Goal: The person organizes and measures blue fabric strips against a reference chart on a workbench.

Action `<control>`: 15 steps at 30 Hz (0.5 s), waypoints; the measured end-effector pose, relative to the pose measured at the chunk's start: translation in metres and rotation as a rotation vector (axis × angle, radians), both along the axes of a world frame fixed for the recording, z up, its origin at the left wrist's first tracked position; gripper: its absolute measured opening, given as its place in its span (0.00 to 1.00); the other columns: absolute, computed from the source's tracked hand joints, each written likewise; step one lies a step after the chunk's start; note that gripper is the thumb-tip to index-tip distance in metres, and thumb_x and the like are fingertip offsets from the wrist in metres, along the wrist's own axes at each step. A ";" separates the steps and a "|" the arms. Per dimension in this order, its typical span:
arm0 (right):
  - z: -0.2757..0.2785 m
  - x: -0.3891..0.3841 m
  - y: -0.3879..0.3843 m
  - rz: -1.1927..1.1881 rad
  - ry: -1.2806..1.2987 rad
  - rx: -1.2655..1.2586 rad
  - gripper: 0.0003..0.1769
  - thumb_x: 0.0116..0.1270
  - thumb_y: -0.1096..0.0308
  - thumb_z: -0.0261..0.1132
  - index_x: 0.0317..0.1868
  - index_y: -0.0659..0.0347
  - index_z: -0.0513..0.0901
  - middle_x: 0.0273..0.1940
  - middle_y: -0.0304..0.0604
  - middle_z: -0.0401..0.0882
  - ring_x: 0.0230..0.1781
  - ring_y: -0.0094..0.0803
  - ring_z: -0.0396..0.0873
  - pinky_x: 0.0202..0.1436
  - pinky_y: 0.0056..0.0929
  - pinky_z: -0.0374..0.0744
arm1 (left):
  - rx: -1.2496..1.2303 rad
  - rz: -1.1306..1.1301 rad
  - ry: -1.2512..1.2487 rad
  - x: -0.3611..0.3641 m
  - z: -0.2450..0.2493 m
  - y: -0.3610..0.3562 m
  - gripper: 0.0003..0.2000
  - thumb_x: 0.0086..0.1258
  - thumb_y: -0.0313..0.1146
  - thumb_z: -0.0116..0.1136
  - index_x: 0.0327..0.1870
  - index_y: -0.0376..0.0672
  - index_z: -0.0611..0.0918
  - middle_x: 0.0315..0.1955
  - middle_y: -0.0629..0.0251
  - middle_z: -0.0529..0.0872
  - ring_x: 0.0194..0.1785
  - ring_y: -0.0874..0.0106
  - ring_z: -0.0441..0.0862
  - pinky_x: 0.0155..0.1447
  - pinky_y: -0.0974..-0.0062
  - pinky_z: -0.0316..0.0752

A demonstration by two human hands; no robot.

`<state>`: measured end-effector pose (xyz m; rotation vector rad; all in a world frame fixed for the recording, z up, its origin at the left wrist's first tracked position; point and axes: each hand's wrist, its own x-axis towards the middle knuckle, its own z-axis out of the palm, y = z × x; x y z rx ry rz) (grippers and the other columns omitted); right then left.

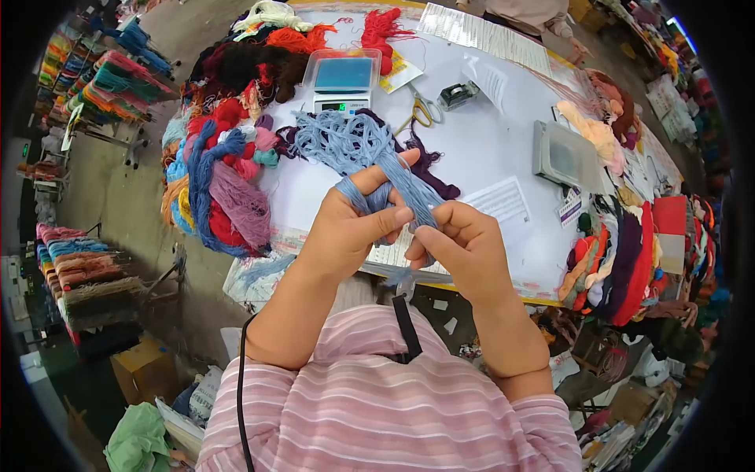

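Light blue yarn (417, 189) runs between my two hands in front of my chest. My left hand (354, 216) is closed round it, with strands looped over the fingers and the thumb pressed on them. On the other side my right hand (460, 244) pinches the lower end of the same strands. The rest of the blue yarn lies in a loose, curly heap on the white table (314, 204), just beyond my hands. Dark purple yarn (429, 169) shows beneath and beside that heap. A digital scale (343, 82) with a blue item in its tray stands behind.
Scissors (425, 108) and a black tape dispenser (458, 96) lie beyond my hands. Piles of coloured yarn (240, 197) crowd the left edge, more skeins (629, 252) the right. A clear-lidded box (566, 153) and printed sheets (499, 208) lie at right. Another person (531, 12) stands across the table.
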<state>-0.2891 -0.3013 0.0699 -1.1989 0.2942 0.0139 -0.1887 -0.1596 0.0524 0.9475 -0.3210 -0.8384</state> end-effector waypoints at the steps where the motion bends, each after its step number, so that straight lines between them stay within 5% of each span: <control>1: -0.002 -0.003 -0.002 0.027 -0.010 0.015 0.05 0.65 0.75 0.59 0.38 0.69 0.76 0.33 0.44 0.80 0.31 0.24 0.80 0.35 0.21 0.82 | -0.020 -0.014 0.037 -0.003 0.001 0.000 0.30 0.60 0.24 0.62 0.65 0.36 0.66 0.27 0.75 0.74 0.28 0.84 0.70 0.31 0.87 0.66; 5: -0.003 -0.004 0.005 0.009 -0.064 0.175 0.04 0.65 0.76 0.58 0.38 0.68 0.76 0.34 0.44 0.80 0.32 0.24 0.80 0.36 0.21 0.82 | -0.078 -0.020 0.139 -0.008 0.004 0.004 0.30 0.61 0.24 0.61 0.66 0.34 0.65 0.28 0.75 0.75 0.28 0.83 0.71 0.33 0.87 0.66; 15: -0.006 0.020 0.032 -0.061 -0.069 0.061 0.03 0.65 0.76 0.58 0.38 0.68 0.76 0.35 0.43 0.80 0.34 0.25 0.80 0.39 0.22 0.80 | -0.160 -0.099 0.126 0.021 0.003 0.022 0.29 0.62 0.22 0.58 0.66 0.34 0.63 0.30 0.67 0.78 0.32 0.75 0.78 0.37 0.75 0.76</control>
